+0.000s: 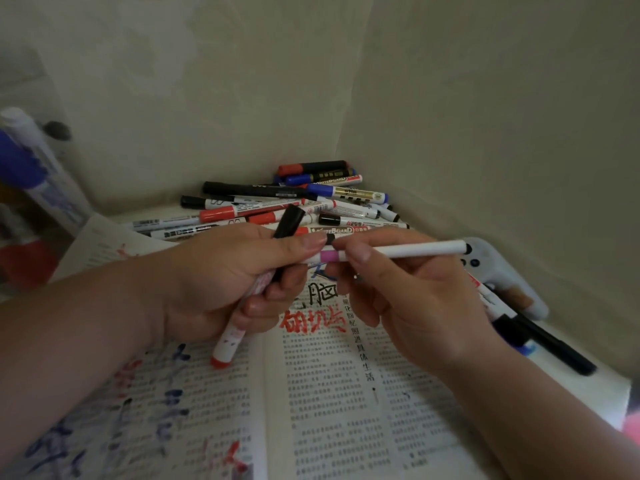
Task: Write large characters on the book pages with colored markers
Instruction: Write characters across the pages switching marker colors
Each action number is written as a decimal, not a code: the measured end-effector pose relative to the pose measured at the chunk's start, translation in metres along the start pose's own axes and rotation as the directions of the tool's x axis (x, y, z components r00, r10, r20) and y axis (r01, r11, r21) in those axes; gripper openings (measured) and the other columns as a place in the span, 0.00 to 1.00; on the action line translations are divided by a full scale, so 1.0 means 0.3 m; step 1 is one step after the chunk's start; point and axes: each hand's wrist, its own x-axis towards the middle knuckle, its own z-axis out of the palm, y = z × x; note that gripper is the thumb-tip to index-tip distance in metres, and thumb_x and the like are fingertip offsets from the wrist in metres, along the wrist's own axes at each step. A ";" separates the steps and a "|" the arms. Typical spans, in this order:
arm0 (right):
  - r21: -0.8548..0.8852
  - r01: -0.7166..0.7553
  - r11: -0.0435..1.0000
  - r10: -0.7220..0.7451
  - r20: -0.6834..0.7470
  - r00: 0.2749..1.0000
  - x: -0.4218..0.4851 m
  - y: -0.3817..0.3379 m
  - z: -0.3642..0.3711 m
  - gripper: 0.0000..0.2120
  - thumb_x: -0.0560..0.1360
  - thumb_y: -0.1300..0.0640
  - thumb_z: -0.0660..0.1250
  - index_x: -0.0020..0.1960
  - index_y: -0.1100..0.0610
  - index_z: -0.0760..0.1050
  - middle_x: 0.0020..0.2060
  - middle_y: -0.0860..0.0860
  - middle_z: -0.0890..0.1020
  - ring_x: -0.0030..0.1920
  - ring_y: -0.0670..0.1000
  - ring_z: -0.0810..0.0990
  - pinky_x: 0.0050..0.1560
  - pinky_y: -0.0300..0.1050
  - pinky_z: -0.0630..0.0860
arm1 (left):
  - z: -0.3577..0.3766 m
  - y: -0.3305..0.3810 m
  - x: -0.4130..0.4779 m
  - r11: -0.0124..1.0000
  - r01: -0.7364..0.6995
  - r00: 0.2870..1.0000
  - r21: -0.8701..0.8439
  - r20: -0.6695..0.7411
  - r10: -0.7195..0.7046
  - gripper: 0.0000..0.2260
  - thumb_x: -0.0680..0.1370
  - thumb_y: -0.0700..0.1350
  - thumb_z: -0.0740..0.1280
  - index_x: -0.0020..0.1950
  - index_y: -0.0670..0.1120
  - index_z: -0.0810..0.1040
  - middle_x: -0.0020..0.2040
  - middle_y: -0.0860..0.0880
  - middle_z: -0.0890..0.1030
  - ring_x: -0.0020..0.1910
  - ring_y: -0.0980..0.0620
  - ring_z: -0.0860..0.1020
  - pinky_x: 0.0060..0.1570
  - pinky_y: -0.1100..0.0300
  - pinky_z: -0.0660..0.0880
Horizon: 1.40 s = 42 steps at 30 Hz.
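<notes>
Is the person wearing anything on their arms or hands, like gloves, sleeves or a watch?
Both the left hand and the right hand are bare, without gloves. The left forearm and right forearm show no sleeves, and no watch or bracelet is visible at either wrist. The thumbnails look short and unpainted.

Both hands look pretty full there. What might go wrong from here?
The left hand grips a red-ended marker and a black marker while pinching the white marker that the right hand holds; one may slip onto the book. The right hand hovers over the red characters, so it might smear them if the ink is wet.
</notes>
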 end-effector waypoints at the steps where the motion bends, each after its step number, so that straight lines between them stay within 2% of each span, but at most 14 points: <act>1: -0.030 0.001 1.000 -0.003 -0.044 0.999 0.002 -0.005 0.004 0.09 0.74 0.50 0.72 0.46 0.56 0.86 0.39 0.59 0.84 0.34 0.54 0.79 0.26 0.41 0.70 | 0.000 0.003 -0.001 1.000 0.021 1.000 -0.003 0.011 -0.021 0.20 0.77 0.54 0.66 0.31 0.43 0.70 0.24 0.49 0.65 0.18 0.57 0.60 0.18 0.68 0.60; 5: 0.018 0.005 1.000 0.002 -0.383 0.924 0.027 -0.062 -0.040 0.17 0.73 0.43 0.68 0.35 0.55 0.83 0.29 0.54 0.80 0.25 0.51 0.73 0.24 0.40 0.67 | -0.049 0.003 -0.008 0.995 0.055 0.998 -0.079 0.020 -0.054 0.19 0.71 0.54 0.76 0.32 0.43 0.73 0.27 0.49 0.66 0.20 0.57 0.63 0.17 0.66 0.63; 7: -0.049 -0.004 0.999 -0.018 -0.442 0.897 0.024 -0.078 -0.067 0.17 0.74 0.45 0.68 0.34 0.55 0.82 0.28 0.55 0.80 0.25 0.52 0.73 0.24 0.41 0.68 | -0.078 -0.004 -0.002 0.993 0.068 0.997 -0.094 -0.034 -0.071 0.18 0.69 0.54 0.79 0.33 0.43 0.76 0.29 0.47 0.69 0.22 0.56 0.66 0.19 0.64 0.66; 12: -0.332 -0.339 0.880 0.279 -0.215 0.936 0.003 -0.065 -0.073 0.10 0.80 0.55 0.68 0.41 0.55 0.83 0.38 0.56 0.86 0.37 0.54 0.83 0.42 0.50 0.82 | -0.086 -0.028 0.018 0.990 0.020 0.997 0.140 -0.078 -0.009 0.15 0.78 0.55 0.67 0.36 0.50 0.84 0.34 0.49 0.81 0.31 0.55 0.78 0.30 0.62 0.75; 14: -0.398 -0.395 0.828 0.360 -0.164 0.919 0.001 -0.079 -0.082 0.08 0.79 0.60 0.69 0.42 0.54 0.83 0.40 0.53 0.87 0.42 0.51 0.85 0.49 0.48 0.83 | -0.082 -0.028 0.016 0.990 0.013 0.999 0.143 -0.050 -0.006 0.15 0.77 0.54 0.67 0.35 0.48 0.85 0.34 0.48 0.81 0.30 0.54 0.80 0.30 0.62 0.76; 16: -0.460 -0.417 0.784 0.387 -0.163 0.907 0.001 -0.093 -0.098 0.06 0.78 0.62 0.70 0.43 0.57 0.83 0.38 0.52 0.87 0.40 0.49 0.84 0.47 0.43 0.81 | -0.071 -0.027 0.013 0.983 0.014 0.999 0.182 -0.045 -0.005 0.14 0.72 0.54 0.69 0.33 0.47 0.85 0.33 0.46 0.81 0.29 0.52 0.79 0.28 0.61 0.76; 21: -0.556 -0.431 0.710 0.408 -0.174 0.896 0.009 -0.104 -0.117 0.05 0.75 0.65 0.72 0.42 0.57 0.82 0.33 0.51 0.85 0.35 0.47 0.83 0.38 0.36 0.76 | -0.084 -0.032 0.014 0.979 0.089 0.993 0.184 -0.094 -0.073 0.25 0.55 0.61 0.85 0.38 0.44 0.83 0.36 0.43 0.77 0.30 0.49 0.75 0.29 0.57 0.74; 23: -0.600 -0.407 0.689 0.391 -0.164 0.905 0.010 -0.098 -0.121 0.05 0.74 0.64 0.74 0.41 0.56 0.82 0.33 0.51 0.85 0.36 0.47 0.83 0.39 0.37 0.76 | -0.087 -0.043 0.025 0.986 0.131 0.982 0.106 -0.152 -0.115 0.26 0.58 0.57 0.85 0.42 0.41 0.81 0.37 0.40 0.75 0.31 0.47 0.73 0.29 0.56 0.74; 26: -0.641 -0.374 0.671 0.358 -0.161 0.920 0.009 -0.091 -0.127 0.05 0.72 0.60 0.77 0.40 0.55 0.83 0.33 0.51 0.85 0.36 0.48 0.83 0.41 0.42 0.77 | -0.078 -0.052 0.044 0.988 0.147 0.966 0.055 -0.224 -0.132 0.12 0.72 0.47 0.73 0.44 0.38 0.79 0.38 0.38 0.73 0.30 0.46 0.72 0.28 0.56 0.75; 29: -0.653 -0.350 0.671 0.339 -0.150 0.929 0.004 -0.090 -0.124 0.04 0.73 0.59 0.76 0.40 0.54 0.84 0.34 0.52 0.86 0.40 0.55 0.84 0.46 0.52 0.81 | -0.079 -0.056 0.051 0.987 0.148 0.960 0.066 -0.250 -0.127 0.09 0.75 0.44 0.69 0.44 0.37 0.79 0.38 0.38 0.74 0.30 0.45 0.73 0.29 0.56 0.76; 34: -0.742 -0.331 0.583 0.312 -0.171 0.934 0.013 -0.076 -0.126 0.04 0.74 0.57 0.74 0.40 0.52 0.82 0.35 0.50 0.85 0.42 0.53 0.84 0.48 0.56 0.81 | -0.074 -0.051 0.048 0.980 0.168 0.958 0.104 -0.252 -0.137 0.10 0.73 0.43 0.73 0.46 0.36 0.79 0.41 0.36 0.75 0.31 0.44 0.74 0.31 0.54 0.78; 37: -0.718 -0.347 0.603 0.304 -0.195 0.932 0.016 -0.075 -0.137 0.06 0.74 0.61 0.73 0.39 0.55 0.81 0.35 0.50 0.85 0.39 0.47 0.85 0.43 0.47 0.80 | -0.076 -0.041 0.039 0.974 0.177 0.961 0.137 -0.237 -0.142 0.27 0.62 0.48 0.82 0.48 0.31 0.76 0.41 0.35 0.76 0.32 0.43 0.75 0.33 0.52 0.79; 39: -0.638 -0.375 0.673 0.303 -0.225 0.926 0.016 -0.075 -0.140 0.07 0.75 0.63 0.72 0.39 0.57 0.81 0.36 0.51 0.86 0.40 0.48 0.86 0.48 0.49 0.84 | -0.078 -0.036 0.032 0.970 0.182 0.963 0.161 -0.227 -0.143 0.38 0.53 0.53 0.86 0.49 0.30 0.76 0.41 0.36 0.78 0.33 0.42 0.76 0.34 0.51 0.80; 42: -0.632 -0.375 0.678 0.289 -0.240 0.927 0.015 -0.067 -0.140 0.08 0.76 0.63 0.72 0.39 0.57 0.81 0.37 0.51 0.86 0.40 0.49 0.87 0.49 0.55 0.85 | -0.060 -0.025 0.019 0.962 0.170 0.972 0.212 -0.199 -0.128 0.25 0.57 0.49 0.85 0.43 0.37 0.81 0.39 0.36 0.79 0.32 0.43 0.78 0.34 0.52 0.81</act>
